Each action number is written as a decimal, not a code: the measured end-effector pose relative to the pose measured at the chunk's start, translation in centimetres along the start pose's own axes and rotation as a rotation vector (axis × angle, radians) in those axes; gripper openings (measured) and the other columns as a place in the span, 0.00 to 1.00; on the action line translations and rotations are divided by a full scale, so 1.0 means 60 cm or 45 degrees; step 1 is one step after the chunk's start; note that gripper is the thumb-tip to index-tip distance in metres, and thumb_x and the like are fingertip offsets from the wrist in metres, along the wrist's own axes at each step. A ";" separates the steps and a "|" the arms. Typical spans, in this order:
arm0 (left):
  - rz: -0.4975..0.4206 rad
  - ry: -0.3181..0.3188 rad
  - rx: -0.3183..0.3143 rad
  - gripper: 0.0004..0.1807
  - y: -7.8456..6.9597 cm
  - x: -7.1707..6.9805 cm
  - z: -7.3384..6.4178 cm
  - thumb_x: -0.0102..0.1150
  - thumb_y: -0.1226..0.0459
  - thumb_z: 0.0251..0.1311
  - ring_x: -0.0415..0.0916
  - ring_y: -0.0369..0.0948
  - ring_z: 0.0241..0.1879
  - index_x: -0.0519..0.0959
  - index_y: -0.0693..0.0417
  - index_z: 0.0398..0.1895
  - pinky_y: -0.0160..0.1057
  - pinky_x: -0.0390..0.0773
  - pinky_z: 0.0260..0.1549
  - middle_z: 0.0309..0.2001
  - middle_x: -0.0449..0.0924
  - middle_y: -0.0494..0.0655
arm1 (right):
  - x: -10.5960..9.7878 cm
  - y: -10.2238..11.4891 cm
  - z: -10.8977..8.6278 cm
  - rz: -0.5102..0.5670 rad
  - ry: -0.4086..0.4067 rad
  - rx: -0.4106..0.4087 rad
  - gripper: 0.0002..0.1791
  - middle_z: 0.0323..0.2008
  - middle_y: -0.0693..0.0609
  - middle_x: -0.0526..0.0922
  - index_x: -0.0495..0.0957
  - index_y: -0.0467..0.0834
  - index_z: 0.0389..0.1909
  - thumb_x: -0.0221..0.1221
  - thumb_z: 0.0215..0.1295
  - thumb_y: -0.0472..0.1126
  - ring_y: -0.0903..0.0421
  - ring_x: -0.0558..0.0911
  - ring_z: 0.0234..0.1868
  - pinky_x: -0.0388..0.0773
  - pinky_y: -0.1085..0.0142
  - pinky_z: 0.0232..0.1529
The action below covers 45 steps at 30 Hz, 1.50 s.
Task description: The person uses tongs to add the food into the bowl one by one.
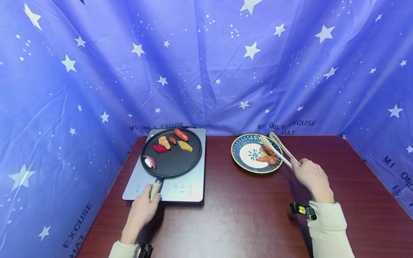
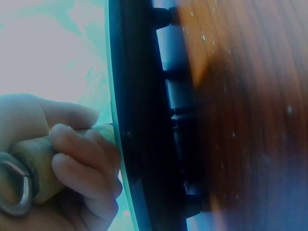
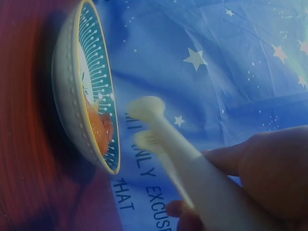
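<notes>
My left hand (image 1: 144, 208) grips the wooden handle (image 1: 155, 190) of a black frying pan (image 1: 174, 163). The left wrist view shows curled fingers (image 2: 86, 159) round that handle and a metal ring at its end. In the pan lie a sausage (image 1: 181, 135), a yellow piece (image 1: 185, 146), a golden crumbly piece (image 1: 164, 142), a red piece (image 1: 159, 148) and other small food pieces. My right hand (image 1: 313, 178) holds pale tongs (image 3: 180, 149), their tips apart and empty, above a blue-patterned plate (image 1: 237, 157). A brown chicken wing (image 1: 269, 160) and darker reddish food lie on the plate's right side.
Under the pan is a silver induction cooker (image 1: 196, 179) with printed controls, at the left of the dark red wooden table (image 1: 226, 215). A blue curtain (image 1: 206, 71) with stars hangs behind the table and along both sides.
</notes>
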<state>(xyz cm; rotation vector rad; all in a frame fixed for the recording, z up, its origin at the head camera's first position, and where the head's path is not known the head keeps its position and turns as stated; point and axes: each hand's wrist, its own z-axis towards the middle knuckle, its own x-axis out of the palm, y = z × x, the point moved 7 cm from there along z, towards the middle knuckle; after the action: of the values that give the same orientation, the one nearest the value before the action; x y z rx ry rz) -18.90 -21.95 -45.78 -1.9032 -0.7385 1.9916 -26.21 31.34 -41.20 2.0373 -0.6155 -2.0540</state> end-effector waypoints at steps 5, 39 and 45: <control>-0.001 -0.006 -0.001 0.21 -0.002 -0.003 0.000 0.52 0.56 0.62 0.68 0.45 0.21 0.69 0.51 0.57 0.43 0.65 0.20 0.21 0.69 0.48 | 0.006 -0.006 0.003 -0.026 0.081 0.013 0.30 0.26 0.40 0.75 0.74 0.38 0.27 0.39 0.69 0.60 0.38 0.76 0.31 0.67 0.50 0.24; -0.014 -0.033 0.014 0.21 -0.004 -0.006 -0.002 0.54 0.57 0.61 0.69 0.45 0.22 0.70 0.51 0.57 0.45 0.67 0.20 0.21 0.70 0.48 | 0.012 0.003 0.004 -0.186 0.066 -0.101 0.29 0.24 0.34 0.76 0.75 0.42 0.22 0.51 0.62 0.65 0.36 0.76 0.26 0.69 0.49 0.21; -0.024 -0.026 0.015 0.21 -0.004 -0.006 -0.003 0.54 0.57 0.62 0.69 0.45 0.22 0.70 0.51 0.57 0.45 0.67 0.20 0.22 0.71 0.48 | 0.013 0.002 0.005 -0.188 0.043 -0.147 0.29 0.27 0.30 0.76 0.75 0.42 0.21 0.50 0.65 0.63 0.34 0.77 0.27 0.69 0.48 0.20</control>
<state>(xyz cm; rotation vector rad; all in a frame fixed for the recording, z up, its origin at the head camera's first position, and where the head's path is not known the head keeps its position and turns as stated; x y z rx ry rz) -18.72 -21.92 -45.34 -1.8648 -0.7460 2.0028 -26.59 30.95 -41.89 2.1028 -0.3408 -2.0758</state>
